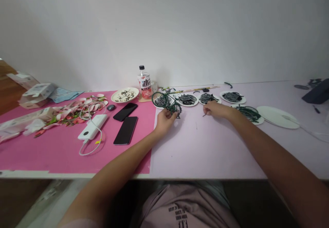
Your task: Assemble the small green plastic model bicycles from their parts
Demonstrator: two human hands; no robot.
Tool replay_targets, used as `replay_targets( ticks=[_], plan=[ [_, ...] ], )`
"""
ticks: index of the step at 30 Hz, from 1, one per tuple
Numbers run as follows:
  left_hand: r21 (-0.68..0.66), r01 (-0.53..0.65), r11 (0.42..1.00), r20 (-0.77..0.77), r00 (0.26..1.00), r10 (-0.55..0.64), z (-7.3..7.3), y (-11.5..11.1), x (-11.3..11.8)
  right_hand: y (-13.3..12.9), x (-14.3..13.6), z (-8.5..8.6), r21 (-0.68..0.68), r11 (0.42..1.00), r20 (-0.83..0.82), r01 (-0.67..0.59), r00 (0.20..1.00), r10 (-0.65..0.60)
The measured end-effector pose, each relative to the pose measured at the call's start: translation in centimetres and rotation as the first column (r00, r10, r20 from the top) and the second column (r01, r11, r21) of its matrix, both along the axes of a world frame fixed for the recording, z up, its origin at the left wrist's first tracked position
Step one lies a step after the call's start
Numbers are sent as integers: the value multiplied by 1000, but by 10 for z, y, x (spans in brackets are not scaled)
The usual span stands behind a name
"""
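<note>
My left hand [166,120] grips a dark green miniature bicycle [168,102] near one of its wheels, holding it above the table. To the right, my right hand [211,109] is closed in a pinch just in front of a white plate [220,102] of dark wheels and parts. A small thin dark piece [204,115] shows at its fingertips, too small to name. Another plate [197,101] with black parts lies between the hands, farther back. Closer to me, a thin pin-like piece [196,126] rests on the lilac surface.
Two phones [125,130], a white power bank [92,127] with a cable, and artificial petals [77,109] cover the pink left side. A drink bottle [145,84] and a bowl [125,95] stand behind. At right are more plates of parts and a white oval lid-like piece [277,116].
</note>
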State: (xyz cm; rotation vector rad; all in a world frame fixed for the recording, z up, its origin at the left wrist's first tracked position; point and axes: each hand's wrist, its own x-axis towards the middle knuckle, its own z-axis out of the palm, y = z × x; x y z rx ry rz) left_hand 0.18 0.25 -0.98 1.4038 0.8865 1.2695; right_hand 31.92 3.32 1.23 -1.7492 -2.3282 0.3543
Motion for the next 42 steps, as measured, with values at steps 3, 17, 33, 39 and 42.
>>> replay_targets(
  ticks=[3,17,33,39,42],
  plan=[
    [1,-6,1000,-10,1000,6,-1,1,0,-4,-6,2,38,998,-7,43,999,-43],
    [-20,-24,999,-40,999,24,-5,1,1,-57,-93,28,548,836,-355,-15,901,248],
    [15,-34,999,-69,997,35,-6,4,-3,-70,-121,-14,627,777,-482,62,814,324],
    [13,-28,1000,-74,997,29,-7,4,-2,-71,-116,-13,613,780,-511,121,814,275],
    [11,-30,999,-73,997,31,-7,3,-3,-71,-114,-13,602,788,-519,126,813,266]
  ],
)
